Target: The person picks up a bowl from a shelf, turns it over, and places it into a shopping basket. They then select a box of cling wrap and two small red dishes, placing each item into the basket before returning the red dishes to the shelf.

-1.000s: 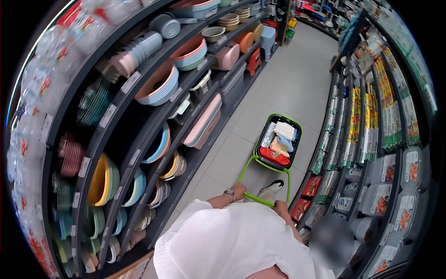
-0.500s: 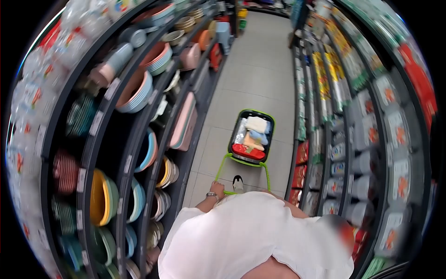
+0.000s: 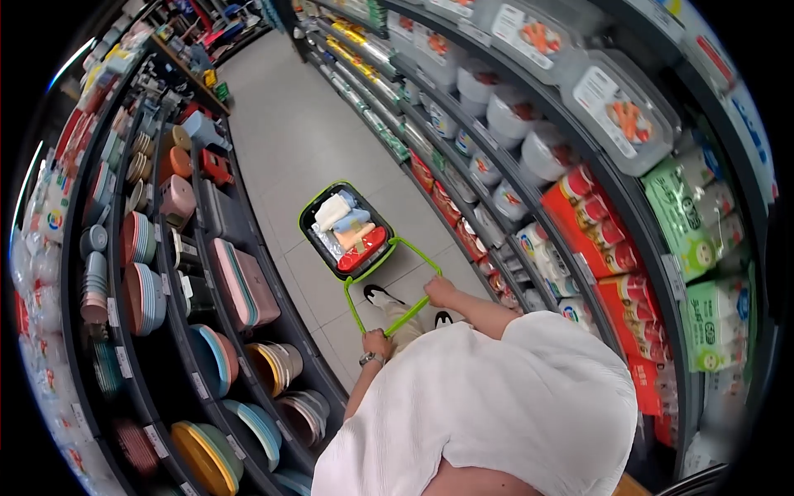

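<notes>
A black basket with a green rim stands on the floor ahead of me, its green handle raised toward my body. Inside lie rolled cloths in white, blue and peach, a red package and something in clear wrapping. My left hand, with a watch at the wrist, is closed round the left end of the handle bar. Closed on the right end of the bar is my right hand.
Shelves of plastic basins and tubs line the left side. On the right, shelves carry clear food containers, red packs, green packs and boxed rolls. A tiled aisle floor runs ahead between them.
My view has turned to the right, so more of the right shelves shows and the basket appears further left. My right hand, mostly hidden half a second ago, now shows on the handle.
</notes>
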`<state>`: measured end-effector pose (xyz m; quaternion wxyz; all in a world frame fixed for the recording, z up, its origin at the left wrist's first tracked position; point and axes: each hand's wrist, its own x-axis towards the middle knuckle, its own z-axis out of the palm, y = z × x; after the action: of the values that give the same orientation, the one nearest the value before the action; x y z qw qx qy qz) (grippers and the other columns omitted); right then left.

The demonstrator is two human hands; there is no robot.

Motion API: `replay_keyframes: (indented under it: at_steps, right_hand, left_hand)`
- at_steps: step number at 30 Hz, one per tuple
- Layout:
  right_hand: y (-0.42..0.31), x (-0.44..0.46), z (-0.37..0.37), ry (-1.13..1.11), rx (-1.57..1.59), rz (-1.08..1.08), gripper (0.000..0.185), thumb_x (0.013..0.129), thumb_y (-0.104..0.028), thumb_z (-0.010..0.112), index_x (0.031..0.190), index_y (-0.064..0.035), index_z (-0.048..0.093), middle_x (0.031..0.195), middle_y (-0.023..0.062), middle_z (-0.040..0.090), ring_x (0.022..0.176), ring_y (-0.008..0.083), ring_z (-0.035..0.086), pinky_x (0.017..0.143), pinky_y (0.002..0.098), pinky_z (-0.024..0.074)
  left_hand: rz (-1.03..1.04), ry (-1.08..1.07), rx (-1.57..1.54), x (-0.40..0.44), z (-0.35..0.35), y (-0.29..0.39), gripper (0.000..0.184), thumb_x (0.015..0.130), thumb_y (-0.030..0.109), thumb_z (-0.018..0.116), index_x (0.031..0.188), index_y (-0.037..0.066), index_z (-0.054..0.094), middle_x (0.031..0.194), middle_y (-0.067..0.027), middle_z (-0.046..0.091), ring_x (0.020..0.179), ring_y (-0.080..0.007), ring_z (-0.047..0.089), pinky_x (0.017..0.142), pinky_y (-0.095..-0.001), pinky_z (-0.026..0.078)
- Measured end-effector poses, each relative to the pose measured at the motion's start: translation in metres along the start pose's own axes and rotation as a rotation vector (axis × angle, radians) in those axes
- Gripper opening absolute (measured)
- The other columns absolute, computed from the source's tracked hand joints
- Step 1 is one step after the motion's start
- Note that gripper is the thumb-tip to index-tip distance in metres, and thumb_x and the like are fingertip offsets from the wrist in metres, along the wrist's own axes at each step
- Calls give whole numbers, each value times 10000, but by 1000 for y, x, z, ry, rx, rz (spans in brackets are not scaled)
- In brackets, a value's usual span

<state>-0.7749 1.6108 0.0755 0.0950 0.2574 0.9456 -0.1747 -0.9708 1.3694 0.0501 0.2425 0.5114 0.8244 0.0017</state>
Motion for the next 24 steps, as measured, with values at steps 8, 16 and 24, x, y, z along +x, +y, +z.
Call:
replay_keyframes:
  at_steps: [8,16,24]
  right_hand:
    - [-7,-135,65,-108,159,126,203,720,-228,707,849,-76,744,893,182,709,947,363,666,880,452,538]
    - [-63,-214,94,-217,134,37,256,703,-267,725,834,-48,746,864,207,711,891,382,685,862,474,545]
    - [-158,-283,139,-76,43,60,262,726,-231,705,862,-7,716,905,202,713,911,405,674,868,490,538]
  left_hand:
    - [-25,-150,-136,-97,45,29,427,755,440,734,940,55,732,968,-156,731,908,-342,690,914,-489,481]
    - [-8,-300,13,-174,120,-8,300,852,352,618,988,108,729,975,-119,741,938,-299,695,834,-436,490]
    - [-84,-46,-168,-294,125,-19,280,793,266,692,954,36,690,1022,-171,678,1003,-355,644,865,-472,518]
